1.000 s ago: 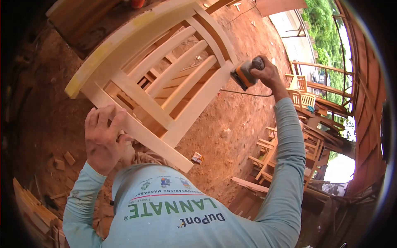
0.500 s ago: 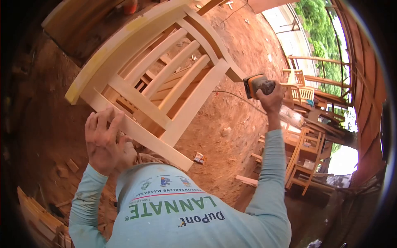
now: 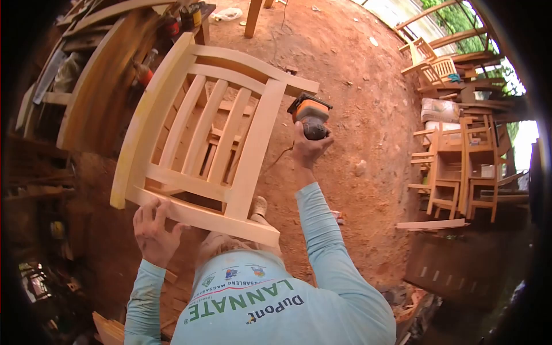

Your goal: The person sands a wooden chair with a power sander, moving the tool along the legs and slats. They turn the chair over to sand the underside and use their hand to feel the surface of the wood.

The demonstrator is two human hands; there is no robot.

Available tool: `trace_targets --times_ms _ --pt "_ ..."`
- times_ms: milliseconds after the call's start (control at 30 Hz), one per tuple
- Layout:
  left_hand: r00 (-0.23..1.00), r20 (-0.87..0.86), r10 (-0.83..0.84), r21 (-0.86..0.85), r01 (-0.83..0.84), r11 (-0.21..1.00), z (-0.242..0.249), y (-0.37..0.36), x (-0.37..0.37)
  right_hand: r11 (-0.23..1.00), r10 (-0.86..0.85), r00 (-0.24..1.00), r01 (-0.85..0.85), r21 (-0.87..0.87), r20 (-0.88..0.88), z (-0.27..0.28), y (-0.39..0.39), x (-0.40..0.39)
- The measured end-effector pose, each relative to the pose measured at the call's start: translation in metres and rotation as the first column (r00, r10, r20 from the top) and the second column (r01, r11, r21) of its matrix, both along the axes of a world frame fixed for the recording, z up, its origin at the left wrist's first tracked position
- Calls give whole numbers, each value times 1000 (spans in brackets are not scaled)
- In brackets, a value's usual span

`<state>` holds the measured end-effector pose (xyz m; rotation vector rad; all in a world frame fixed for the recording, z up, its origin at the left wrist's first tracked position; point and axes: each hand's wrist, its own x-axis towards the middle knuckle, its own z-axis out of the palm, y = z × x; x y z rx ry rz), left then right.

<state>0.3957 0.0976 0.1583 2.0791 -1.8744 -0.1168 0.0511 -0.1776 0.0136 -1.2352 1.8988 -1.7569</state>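
A pale wooden chair [image 3: 253,155] with a slatted back stands tilted in front of me, its near rail close to my body. My left hand [image 3: 155,233] holds that rail near its left end, fingers over the wood and thumb apart. In my right hand [image 3: 309,150] is an orange and black electric sander [image 3: 312,114], gripped by its rounded dark body. The sander is in the air just right of the chair's upper corner, its flat pad facing away from me. Part of a thin cord shows behind the chair's right side.
Several wooden chairs [image 3: 460,167] stand along the right, near a filled sack [image 3: 440,110]. A plank [image 3: 432,225] lies on the reddish dirt floor [image 3: 356,132]. Timber boards [image 3: 95,86] and a can [image 3: 190,16] are at the upper left.
My view has turned, and the chair appears more upright. The sander has moved left in view, nearer the chair's upper corner. My left hand stays at the near rail.
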Motion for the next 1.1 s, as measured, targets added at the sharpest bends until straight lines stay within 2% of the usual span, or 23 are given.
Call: trace_targets --times_ms 100,200,400,867,1100 --pt "999 39 -27 12 27 1000 4 -2 0 991 -96 976 76 -111 -195 -13 -18 7" --pt "998 53 -44 26 43 999 7 -4 -1 985 -120 979 96 -145 -164 -23 -24 17" --pt "997 48 -53 44 51 998 9 -4 -3 957 -130 955 51 -286 -266 -24 -29 44" --pt "994 80 -68 70 62 996 7 -4 -4 953 -124 981 77 -293 -147 -41 -30 68" --pt "994 82 -78 62 73 995 5 -2 -3 948 -210 959 152 -279 -191 -48 -34 45"
